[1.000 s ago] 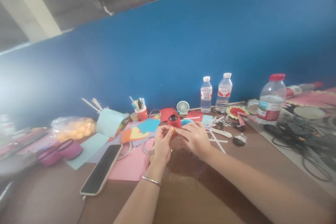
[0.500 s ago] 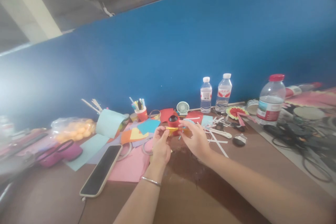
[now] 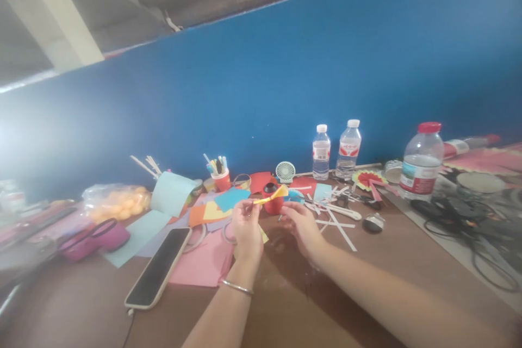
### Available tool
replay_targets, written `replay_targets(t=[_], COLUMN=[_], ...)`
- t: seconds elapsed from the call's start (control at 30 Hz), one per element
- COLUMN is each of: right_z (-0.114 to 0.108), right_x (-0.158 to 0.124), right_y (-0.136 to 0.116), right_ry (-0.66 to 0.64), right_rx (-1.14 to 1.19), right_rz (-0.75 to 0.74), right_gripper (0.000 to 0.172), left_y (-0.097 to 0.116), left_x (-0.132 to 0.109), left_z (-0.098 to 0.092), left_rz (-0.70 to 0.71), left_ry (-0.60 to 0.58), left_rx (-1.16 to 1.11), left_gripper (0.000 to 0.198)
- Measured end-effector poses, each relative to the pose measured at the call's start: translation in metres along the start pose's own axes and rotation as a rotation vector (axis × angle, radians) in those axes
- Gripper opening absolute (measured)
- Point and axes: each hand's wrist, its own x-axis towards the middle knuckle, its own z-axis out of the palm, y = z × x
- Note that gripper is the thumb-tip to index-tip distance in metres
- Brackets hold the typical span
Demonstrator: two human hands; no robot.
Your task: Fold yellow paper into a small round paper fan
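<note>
My left hand [image 3: 248, 228] pinches a narrow twisted piece of yellow paper [image 3: 277, 194] by one end. Its wider, flared end points up and to the right. Apart from the paper, my right hand [image 3: 302, 227] hovers just to the right with its fingers loosely bent and parted; I see nothing held in it. Behind the yellow paper stands a small red round object [image 3: 274, 205] with a dark top, partly covered by the paper. Pink paper sheets [image 3: 204, 261] lie beside my left wrist, and white paper strips [image 3: 340, 228] are scattered right of my right hand.
A phone [image 3: 159, 266] lies at the left near a purple strap-like item [image 3: 110, 236]. Toward the back are a pen cup [image 3: 222, 180], a small fan [image 3: 285, 172] and water bottles [image 3: 321, 155]. A larger red-capped bottle [image 3: 422, 166] and black cables [image 3: 440, 215] occupy the right.
My right hand has let go of the yellow paper and drawn back slightly downward. The paper's flared end now shows, held by my left hand alone. The view has shifted a little.
</note>
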Motion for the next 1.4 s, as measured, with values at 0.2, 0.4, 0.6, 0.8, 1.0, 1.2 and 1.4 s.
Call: replay_targets(t=[0.2, 0.4, 0.6, 0.8, 1.0, 1.2, 1.4], right_z=[0.004, 0.000, -0.003, -0.007, -0.009, -0.015, -0.022], right_x=[-0.006, 0.003, 0.007, 0.009, 0.008, 0.014, 0.009], right_y=[-0.004, -0.007, -0.003, -0.001, -0.002, -0.003, 0.002], right_ry=[-0.059, -0.040, -0.081, -0.161, -0.095, -0.118, -0.180], right_rx=[0.297, 0.308, 0.277, 0.265, 0.255, 0.271, 0.228], right_rz=[0.070, 0.045, 0.047, 0.033, 0.068, 0.086, 0.155], right_gripper=[0.023, 0.024, 0.022, 0.029, 0.019, 0.015, 0.012], left_y=[-0.002, -0.004, -0.004, -0.003, -0.005, 0.003, -0.010], left_x=[-0.018, -0.027, -0.023, -0.023, -0.029, -0.036, -0.025], left_z=[0.003, 0.005, 0.003, 0.004, 0.004, 0.004, 0.002], left_rz=[0.039, 0.003, -0.013, -0.020, -0.008, 0.095, -0.238], left_ry=[-0.207, -0.327, -0.210, -0.159, -0.269, -0.530, -0.354], left_rx=[0.276, 0.280, 0.337, 0.341, 0.345, 0.461, 0.233], left_gripper=[0.010, 0.011, 0.012, 0.014, 0.011, 0.017, 0.013])
